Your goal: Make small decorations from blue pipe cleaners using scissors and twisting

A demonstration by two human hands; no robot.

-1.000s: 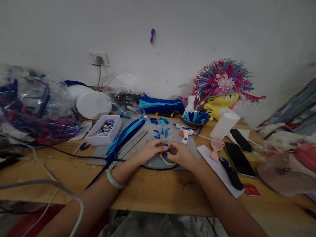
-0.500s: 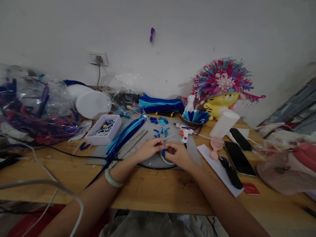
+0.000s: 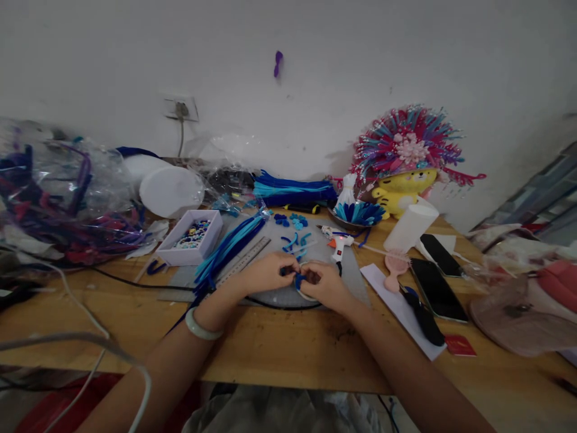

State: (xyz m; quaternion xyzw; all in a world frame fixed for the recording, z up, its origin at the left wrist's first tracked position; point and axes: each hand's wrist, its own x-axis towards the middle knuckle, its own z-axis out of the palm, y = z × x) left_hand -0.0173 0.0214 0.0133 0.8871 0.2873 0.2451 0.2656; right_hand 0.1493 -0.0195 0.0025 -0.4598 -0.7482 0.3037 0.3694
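My left hand [image 3: 273, 273] and my right hand [image 3: 325, 281] meet over the grey cutting mat [image 3: 270, 294], fingers closed in pinches. Between the fingertips is a short dark blue pipe cleaner piece [image 3: 298, 280], partly hidden. A pale ring [image 3: 307, 296], perhaps a tape roll, shows partly behind my right hand. Just beyond my hands lie curled blue pipe cleaner pieces [image 3: 293, 242] and small blue flower shapes [image 3: 298, 222]. A white glue gun [image 3: 341, 245] rests to their right. Left of them, a steel ruler [image 3: 243, 261] lies beside long blue pipe cleaners [image 3: 229, 243].
A bead box [image 3: 180, 255] stands at the left, near a black cable [image 3: 153, 286] crossing the table. Behind are a pipe cleaner bundle [image 3: 293, 191] and a bowl of blue pieces [image 3: 358, 215]. A pink hairbrush [image 3: 395, 269] and phone [image 3: 438, 290] lie right.
My left hand and forearm have shifted slightly left and down, and its fingers are more curled. My right hand stays nearly in place with the blue piece.
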